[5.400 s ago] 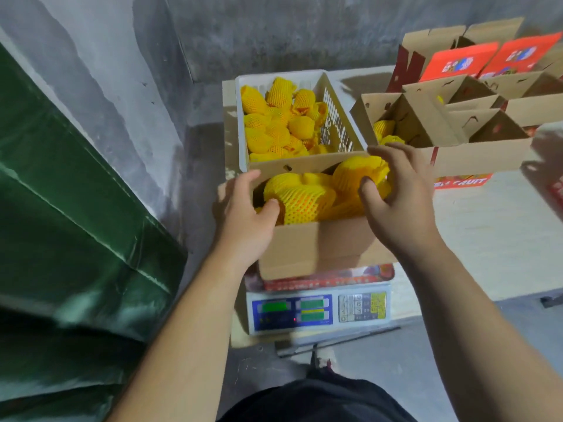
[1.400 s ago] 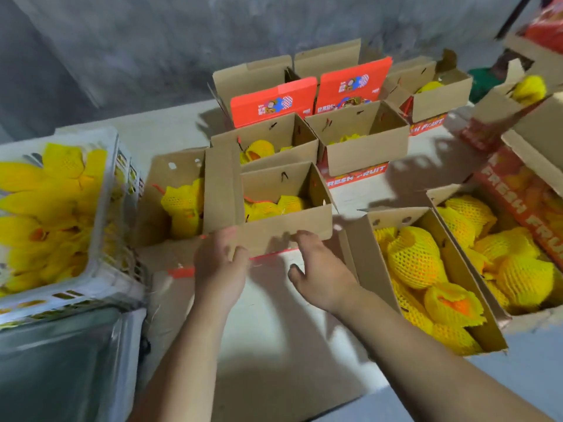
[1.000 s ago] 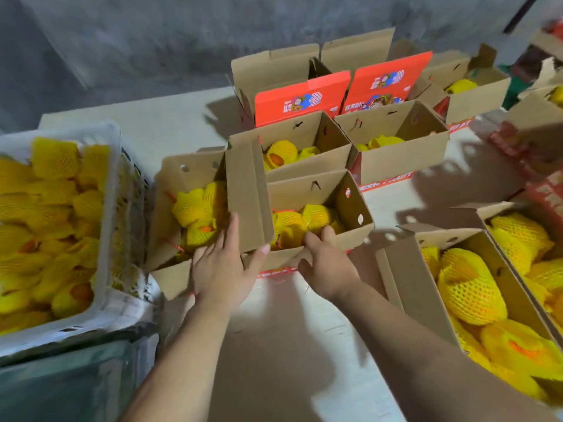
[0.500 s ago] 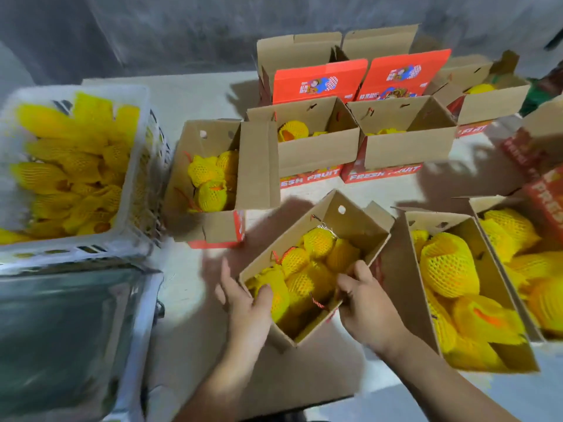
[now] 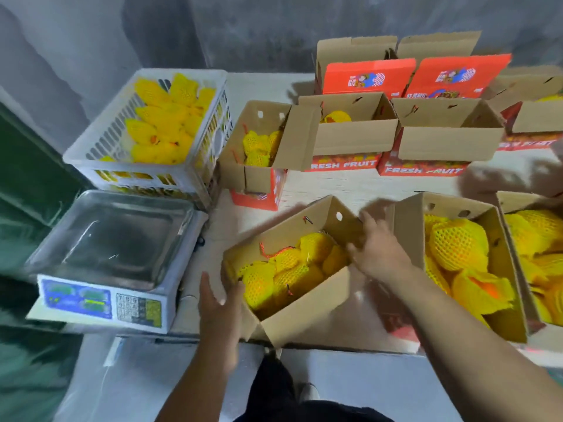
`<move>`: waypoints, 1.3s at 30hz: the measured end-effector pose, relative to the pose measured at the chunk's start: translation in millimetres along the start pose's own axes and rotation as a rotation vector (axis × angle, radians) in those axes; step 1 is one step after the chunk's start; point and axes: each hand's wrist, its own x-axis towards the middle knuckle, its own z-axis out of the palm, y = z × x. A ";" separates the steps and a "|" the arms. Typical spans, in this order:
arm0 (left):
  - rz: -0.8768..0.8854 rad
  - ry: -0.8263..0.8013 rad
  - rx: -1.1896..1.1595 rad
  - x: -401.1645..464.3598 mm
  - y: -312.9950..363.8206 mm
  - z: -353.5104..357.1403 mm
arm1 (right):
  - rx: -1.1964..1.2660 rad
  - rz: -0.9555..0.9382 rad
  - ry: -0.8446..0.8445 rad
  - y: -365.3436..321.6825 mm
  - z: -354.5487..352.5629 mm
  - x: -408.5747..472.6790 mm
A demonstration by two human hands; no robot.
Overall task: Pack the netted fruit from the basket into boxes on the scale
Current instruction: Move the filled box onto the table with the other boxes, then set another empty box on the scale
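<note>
An open cardboard box (image 5: 307, 309) partly filled with yellow netted fruit (image 5: 286, 269) hangs tilted over the table's front edge. My left hand (image 5: 219, 303) grips its near left end, thumb over the rim. My right hand (image 5: 377, 251) holds its far right wall, fingers curled over the edge. Left of the box stands the scale (image 5: 115, 236), its steel pan bare. Behind the scale, the white plastic basket (image 5: 100, 138) holds several netted fruit (image 5: 164, 126).
A fuller box (image 5: 408, 226) of netted fruit stands just right of the held one, another (image 5: 518, 205) at the right edge. More open boxes (image 5: 256, 178) (image 5: 353, 141) (image 5: 447, 141) fill the back of the table. A green tarp (image 5: 24, 178) hangs at the left.
Both hands took a partly filled box from the row and carried it toward me and leftward. The full box that was on the scale earlier now stands on the table at right.
</note>
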 end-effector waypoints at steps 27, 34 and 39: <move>0.310 -0.235 0.176 1.4 75.0 -96.2 | -0.054 -0.044 0.082 -67.4 -63.7 -83.3; 0.456 -0.209 0.147 76.4 135.7 -236.6 | 0.083 -0.136 0.172 -215.8 -33.6 -93.4; 0.452 -0.042 0.148 157.6 155.7 -341.7 | 0.212 -0.147 0.095 -327.0 52.3 -76.4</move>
